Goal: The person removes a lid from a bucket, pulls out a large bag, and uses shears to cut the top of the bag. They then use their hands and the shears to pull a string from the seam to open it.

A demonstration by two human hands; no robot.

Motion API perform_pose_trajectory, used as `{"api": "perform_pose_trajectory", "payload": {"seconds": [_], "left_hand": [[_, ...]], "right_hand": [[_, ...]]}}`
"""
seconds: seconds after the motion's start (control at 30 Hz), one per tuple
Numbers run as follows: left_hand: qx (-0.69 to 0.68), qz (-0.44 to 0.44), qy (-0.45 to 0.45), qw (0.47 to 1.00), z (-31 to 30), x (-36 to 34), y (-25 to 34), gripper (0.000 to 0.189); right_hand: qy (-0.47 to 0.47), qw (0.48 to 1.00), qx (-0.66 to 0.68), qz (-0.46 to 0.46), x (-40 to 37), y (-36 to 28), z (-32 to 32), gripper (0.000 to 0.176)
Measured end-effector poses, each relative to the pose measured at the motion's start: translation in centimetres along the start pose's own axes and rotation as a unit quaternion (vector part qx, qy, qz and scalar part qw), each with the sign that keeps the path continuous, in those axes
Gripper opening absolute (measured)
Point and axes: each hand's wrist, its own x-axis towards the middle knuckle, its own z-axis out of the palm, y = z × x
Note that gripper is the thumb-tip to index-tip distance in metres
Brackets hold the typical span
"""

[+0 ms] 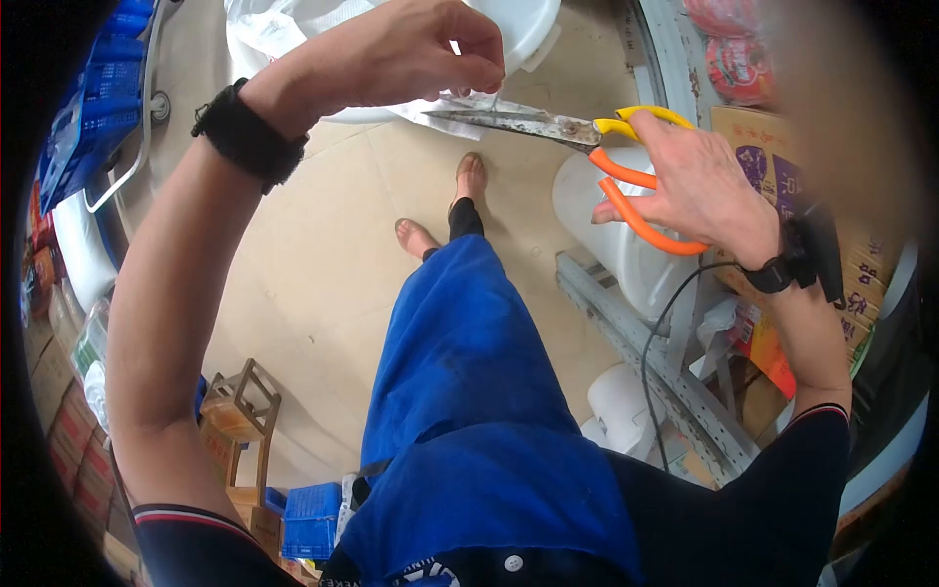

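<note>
My left hand (421, 59) is at the top centre, its fingertips pinched on a thin pale string that hangs just above the scissor blades. A pair of scissors (572, 130) with one yellow and one orange handle is in my right hand (699, 181), with the blades nearly closed and pointing left beneath my left hand. Behind the blades lies white plastic sheeting (284, 29), partly in and over the rim of a white tub (533, 34). Whether the string lies between the blades cannot be made out.
Blue crates (103, 98) stand on a cart at the upper left. A wooden stool (240, 411) and a blue basket (311, 520) are at the lower left. On the right are a metal frame (655, 362), a white container (611, 225) and printed cartons (748, 137). A black cable hangs near my right wrist.
</note>
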Motion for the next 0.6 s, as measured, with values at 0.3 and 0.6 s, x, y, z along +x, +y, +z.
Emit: {"api": "perform_pose_trajectory", "payload": {"seconds": [0.3,0.6], "left_hand": [[0.001,0.016,-0.007,1.0,0.2,0.5,0.7,0.025],[-0.004,0.007,0.005,1.0,0.3,0.8,1.3,0.024]], "right_hand": [[0.071,0.994,-0.012,-0.083,0.0,0.7,1.8,0.09],[0.001,0.999,0.04,-0.019,0.0,0.0,1.2,0.08]]}}
